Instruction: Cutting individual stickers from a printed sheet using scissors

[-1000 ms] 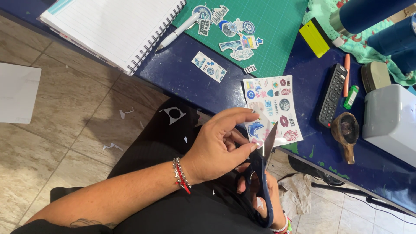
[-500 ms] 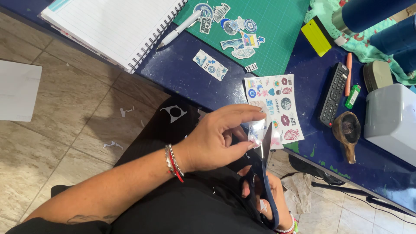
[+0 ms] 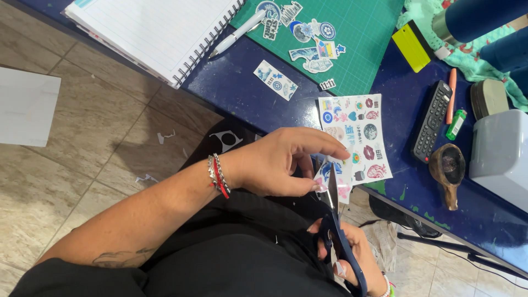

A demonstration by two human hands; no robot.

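The left hand (image 3: pixel 286 162) pinches a small glossy sticker strip (image 3: pixel 336 179) at the dark blue counter (image 3: pixel 242 93) edge, over the lap. The right hand (image 3: pixel 352 256) grips dark-handled scissors (image 3: pixel 335 220), blades meeting the strip. A printed sticker sheet (image 3: pixel 360 129) lies just beyond.

The tabletop (image 3: pixel 242 88) was dark blue, and the cutting mat (image 3: pixel 368 44) at the upper middle was green with a fine grid. The sticker sheet (image 3: pixel 360 132) was white, dotted with blue, pink and red motifs. The scissors (image 3: pixel 344 250) had dark blue handles, and the remote (image 3: pixel 433 121) was black.
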